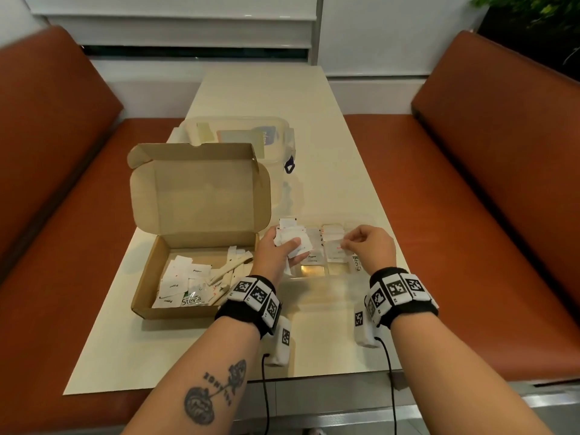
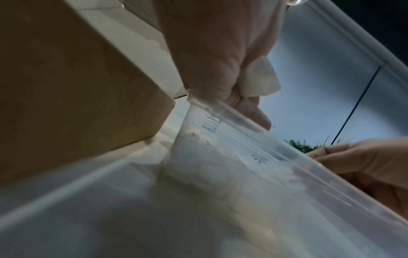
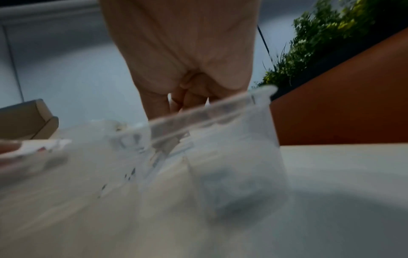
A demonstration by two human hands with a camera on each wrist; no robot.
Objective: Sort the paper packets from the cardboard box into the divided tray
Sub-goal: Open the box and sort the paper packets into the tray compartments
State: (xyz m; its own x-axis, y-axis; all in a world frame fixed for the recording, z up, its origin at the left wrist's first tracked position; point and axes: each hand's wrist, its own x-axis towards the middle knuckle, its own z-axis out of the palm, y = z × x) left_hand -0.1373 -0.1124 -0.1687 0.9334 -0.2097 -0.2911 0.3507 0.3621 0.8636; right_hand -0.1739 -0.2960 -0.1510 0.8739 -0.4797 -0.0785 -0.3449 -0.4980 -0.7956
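Paper packets (image 1: 290, 243) sit bunched in the left hand (image 1: 276, 251), whose thumb and curled fingers clamp the white stack above the left end of the divided tray (image 1: 317, 279). In the left wrist view only one corner of that stack (image 2: 261, 78) pokes out past the palm; the rest is hidden. More packets, some printed "Pepper" and one "Stevia", lie loose in the open cardboard box (image 1: 150, 277) at 9 o'clock from the tray, and its far right corner is covered by the left hand.

The right hand (image 1: 368, 243) hovers over the middle compartments at 3 o'clock from the left hand, fingers curled in with thumb and forefinger drawn together; it seems to pinch a single packet, though blur and the clear tray wall leave that uncertain. The right wrist view shows only the palm (image 3: 187, 52) and smeared plastic.

Sorted packets already fill several compartments. A clear lidded tub (image 1: 238, 136) stands at 12 o'clock behind the box, partly screened by the raised lid.
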